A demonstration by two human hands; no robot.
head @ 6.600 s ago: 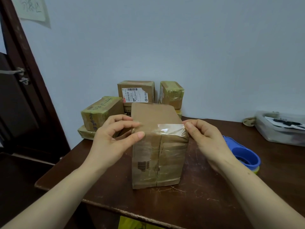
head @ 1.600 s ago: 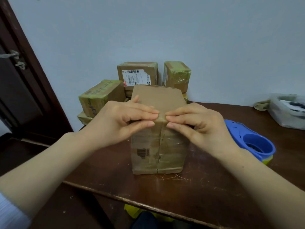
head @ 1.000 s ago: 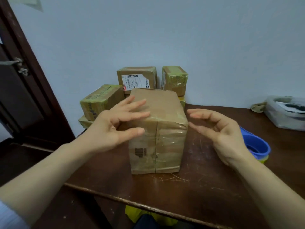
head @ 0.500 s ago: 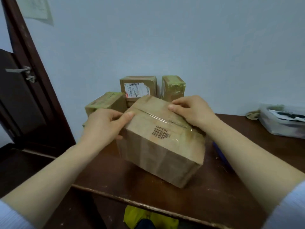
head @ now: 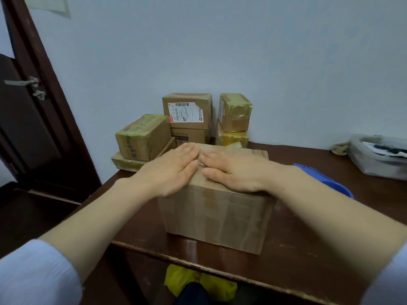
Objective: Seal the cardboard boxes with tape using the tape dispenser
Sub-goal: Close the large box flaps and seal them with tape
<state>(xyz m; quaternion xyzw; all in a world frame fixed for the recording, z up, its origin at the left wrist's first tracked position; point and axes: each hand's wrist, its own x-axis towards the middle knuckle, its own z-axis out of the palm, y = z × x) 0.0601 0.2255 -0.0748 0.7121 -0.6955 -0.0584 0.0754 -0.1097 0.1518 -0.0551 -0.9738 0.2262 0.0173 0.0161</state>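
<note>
A brown cardboard box (head: 218, 219) lies on its long side near the front edge of the dark wooden table (head: 308, 249). Both my hands lie flat on its top face, side by side with fingers straight. My left hand (head: 174, 170) covers the top's left part, my right hand (head: 233, 170) the middle. A barcode shows partly under my right hand. The blue tape dispenser (head: 326, 181) lies on the table just right of the box, largely hidden behind my right forearm.
Several taped cardboard boxes (head: 187, 119) are stacked against the wall behind the box. A clear plastic container (head: 378, 155) stands at the table's far right. A dark door (head: 26, 119) is on the left. Something yellow (head: 198, 282) lies below the table's front edge.
The box stood upright a second ago; both hands tipped it over, and it now lies flat on the table. My hands moved from its edges to rest flat on top.
</note>
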